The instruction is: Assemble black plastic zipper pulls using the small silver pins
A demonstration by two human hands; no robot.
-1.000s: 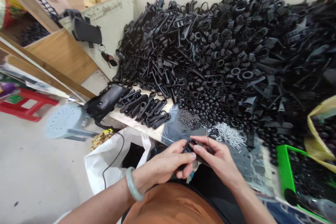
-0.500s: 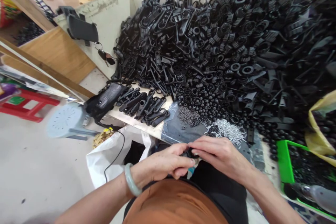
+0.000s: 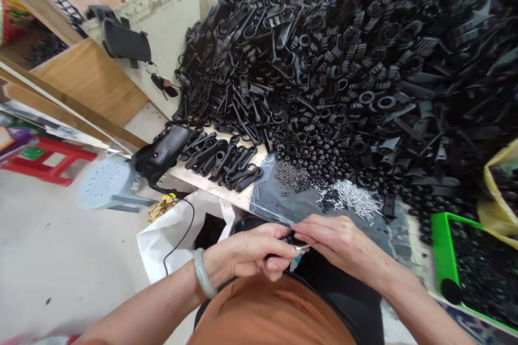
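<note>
Close to my waist, my left hand (image 3: pixel 261 252) is closed around a small black plastic part (image 3: pixel 290 237), mostly hidden by the fingers. From the other side, the fingers of my right hand (image 3: pixel 335 237) press together over the same part. A thin, shiny silver piece (image 3: pixel 301 247) shows between the two hands; its kind is unclear. Just beyond lie a heap of short silver pins (image 3: pixel 358 199) and a pile of tiny dark grey pieces (image 3: pixel 292 175) on a grey sheet (image 3: pixel 279 202).
A tall heap of black plastic parts (image 3: pixel 307 64) covers the bench. Black handle-like pieces (image 3: pixel 222 159) lie in a row at left beside a black mesh pouch (image 3: pixel 172 145). A white bag (image 3: pixel 151 250) hangs below. A green tray (image 3: pixel 441 237) and yellow bag (image 3: pixel 496 199) stand right.
The silver piece now shows at my fingertips. Both hands stay together with small finger shifts. The grey bottle-like object over the green tray has left the view, which has shifted slightly.
</note>
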